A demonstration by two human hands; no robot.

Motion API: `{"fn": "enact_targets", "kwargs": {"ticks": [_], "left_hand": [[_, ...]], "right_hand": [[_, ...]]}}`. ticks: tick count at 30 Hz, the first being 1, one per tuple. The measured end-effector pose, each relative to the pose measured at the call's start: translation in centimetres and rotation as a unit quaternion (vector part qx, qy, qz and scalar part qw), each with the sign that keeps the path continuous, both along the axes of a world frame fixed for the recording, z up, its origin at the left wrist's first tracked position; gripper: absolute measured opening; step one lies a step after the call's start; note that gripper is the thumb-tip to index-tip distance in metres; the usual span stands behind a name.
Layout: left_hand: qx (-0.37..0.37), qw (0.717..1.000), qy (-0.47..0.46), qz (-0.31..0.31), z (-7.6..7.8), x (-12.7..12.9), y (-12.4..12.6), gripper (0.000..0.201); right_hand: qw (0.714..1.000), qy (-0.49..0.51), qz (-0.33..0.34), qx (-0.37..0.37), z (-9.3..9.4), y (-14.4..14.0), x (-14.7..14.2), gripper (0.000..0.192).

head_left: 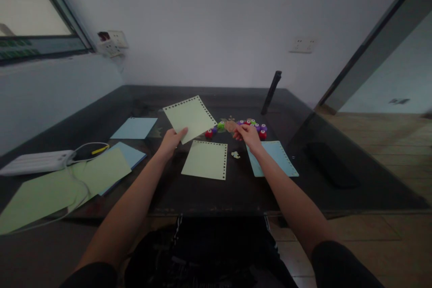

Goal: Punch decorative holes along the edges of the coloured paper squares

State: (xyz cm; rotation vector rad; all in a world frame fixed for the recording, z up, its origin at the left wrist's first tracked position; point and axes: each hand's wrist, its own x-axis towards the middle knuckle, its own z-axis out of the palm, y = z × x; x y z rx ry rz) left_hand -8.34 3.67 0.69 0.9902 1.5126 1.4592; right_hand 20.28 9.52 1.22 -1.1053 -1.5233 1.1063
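Near the frame's centre, left hand (pixel 171 138) pinches a punched green sheet (pixel 189 117) aloft; right hand (pixel 248 134) closes on a paper punch (pixel 240 133) (sheet may sag, punches could scatter).

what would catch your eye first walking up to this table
The left hand lifts a pale green sheet with punched edges above the dark table. The right hand reaches into a row of small colourful punches at the far middle. Loose green and blue sheets lie at left.
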Motion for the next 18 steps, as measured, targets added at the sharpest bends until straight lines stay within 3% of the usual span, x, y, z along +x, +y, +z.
{"fn": "enact_targets", "kwargs": {"ticks": [7,18], "left_hand": [[0.028,0.999,-0.021,-0.005,-0.4,-0.1,0.3,0.034],[0.022,0.999,-0.033,0.007,0.1,0.5,-0.1,0.031]], "right_hand": [[0.997,-0.063,0.034,0.016,-0.8,0.1,-0.6,0.029],[0.988,-0.130,0.077,0.014,-1.7,1.5,-4.7,0.006]]}}
